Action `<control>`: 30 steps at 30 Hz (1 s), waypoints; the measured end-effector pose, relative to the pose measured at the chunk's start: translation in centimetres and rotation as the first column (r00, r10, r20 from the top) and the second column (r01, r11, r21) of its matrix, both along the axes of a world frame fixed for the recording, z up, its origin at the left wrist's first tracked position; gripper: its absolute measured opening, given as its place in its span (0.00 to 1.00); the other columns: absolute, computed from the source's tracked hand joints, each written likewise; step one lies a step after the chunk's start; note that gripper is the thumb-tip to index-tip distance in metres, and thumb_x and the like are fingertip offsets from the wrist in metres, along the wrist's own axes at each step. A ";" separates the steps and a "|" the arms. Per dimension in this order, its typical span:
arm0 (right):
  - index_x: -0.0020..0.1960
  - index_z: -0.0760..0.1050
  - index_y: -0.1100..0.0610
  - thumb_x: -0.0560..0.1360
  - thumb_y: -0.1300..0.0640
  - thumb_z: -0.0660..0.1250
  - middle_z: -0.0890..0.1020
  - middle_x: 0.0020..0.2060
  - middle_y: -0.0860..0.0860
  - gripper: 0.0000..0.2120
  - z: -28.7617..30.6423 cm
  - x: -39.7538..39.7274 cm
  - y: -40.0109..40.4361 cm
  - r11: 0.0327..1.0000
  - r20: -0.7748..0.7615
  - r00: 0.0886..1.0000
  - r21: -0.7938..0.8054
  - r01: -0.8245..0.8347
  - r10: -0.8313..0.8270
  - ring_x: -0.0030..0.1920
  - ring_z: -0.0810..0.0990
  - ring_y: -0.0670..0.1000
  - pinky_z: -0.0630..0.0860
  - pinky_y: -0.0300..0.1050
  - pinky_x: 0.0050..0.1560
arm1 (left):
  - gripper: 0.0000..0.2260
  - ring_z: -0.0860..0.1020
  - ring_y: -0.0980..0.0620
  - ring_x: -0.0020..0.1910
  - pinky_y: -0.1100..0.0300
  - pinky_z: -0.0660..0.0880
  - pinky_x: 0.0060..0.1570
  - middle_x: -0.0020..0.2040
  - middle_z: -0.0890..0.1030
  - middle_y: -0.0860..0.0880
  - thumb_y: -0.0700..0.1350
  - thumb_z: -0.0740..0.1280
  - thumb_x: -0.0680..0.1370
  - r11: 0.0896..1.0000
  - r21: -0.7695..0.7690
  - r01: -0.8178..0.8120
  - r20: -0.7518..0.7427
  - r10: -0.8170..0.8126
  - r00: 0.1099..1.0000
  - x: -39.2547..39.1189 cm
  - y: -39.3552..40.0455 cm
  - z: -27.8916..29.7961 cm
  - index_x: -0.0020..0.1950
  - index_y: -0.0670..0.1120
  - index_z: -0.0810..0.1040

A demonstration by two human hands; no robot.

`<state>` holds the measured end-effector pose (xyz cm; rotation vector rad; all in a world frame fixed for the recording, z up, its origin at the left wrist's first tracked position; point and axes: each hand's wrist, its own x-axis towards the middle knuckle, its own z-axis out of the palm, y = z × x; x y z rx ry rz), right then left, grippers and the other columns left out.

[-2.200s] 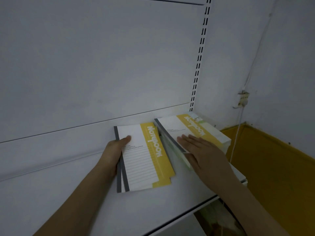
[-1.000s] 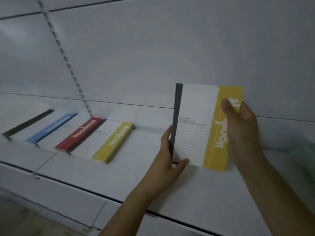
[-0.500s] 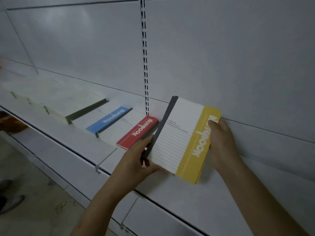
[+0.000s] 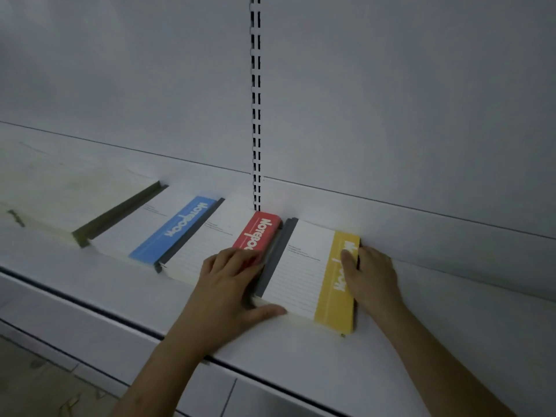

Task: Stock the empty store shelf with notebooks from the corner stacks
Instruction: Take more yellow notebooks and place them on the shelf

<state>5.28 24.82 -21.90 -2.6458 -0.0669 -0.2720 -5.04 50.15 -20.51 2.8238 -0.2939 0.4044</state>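
A yellow-striped notebook with a grey spine lies flat on the white shelf, at the right end of a row. My left hand grips its spine side, thumb under the near edge. My right hand holds its yellow edge, thumb on the cover. To its left lie a red-striped notebook stack, a blue-striped stack and a dark olive-striped stack. My left fingers cover part of the red stack.
A slotted upright runs down the white back panel above the red stack. The shelf's front edge runs diagonally at the lower left, with floor below it. Bare shelf stretches right of the yellow notebook.
I carried the yellow notebook left from the corner stacks, lowered it from a tilted hold in the air and laid it flat beside the red stack. Both hands stay on it.
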 end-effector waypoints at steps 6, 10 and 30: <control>0.39 0.69 0.47 0.73 0.32 0.45 0.81 0.40 0.50 0.24 0.0 0.2 -0.8 0.984 0.059 0.983 0.033 -0.176 0.173 0.49 0.78 0.57 0.73 0.50 0.54 | 0.36 0.61 0.55 0.72 0.58 0.56 0.70 0.72 0.67 0.57 0.75 0.51 0.74 0.998 0.045 0.049 0.001 -0.049 0.999 0.1 0.2 -0.2 0.73 0.53 0.69; 0.34 0.65 0.41 0.76 0.31 0.45 0.78 0.38 0.46 0.21 0.4 0.5 -1.3 0.961 0.043 0.965 0.082 -0.263 0.260 0.43 0.79 0.53 0.74 0.48 0.47 | 0.32 0.59 0.59 0.73 0.58 0.56 0.71 0.73 0.66 0.58 0.72 0.53 0.76 0.994 0.048 0.096 0.022 -0.097 0.995 0.0 0.3 0.0 0.74 0.54 0.67; 0.43 0.77 0.49 0.74 0.27 0.47 0.81 0.42 0.48 0.30 0.2 1.2 -1.8 0.950 -0.002 0.954 0.096 -0.299 0.300 0.47 0.79 0.50 0.74 0.51 0.53 | 0.41 0.56 0.62 0.75 0.55 0.55 0.75 0.77 0.59 0.60 0.78 0.55 0.70 0.996 -0.023 0.091 -0.055 -0.092 0.994 0.1 0.6 0.1 0.77 0.57 0.60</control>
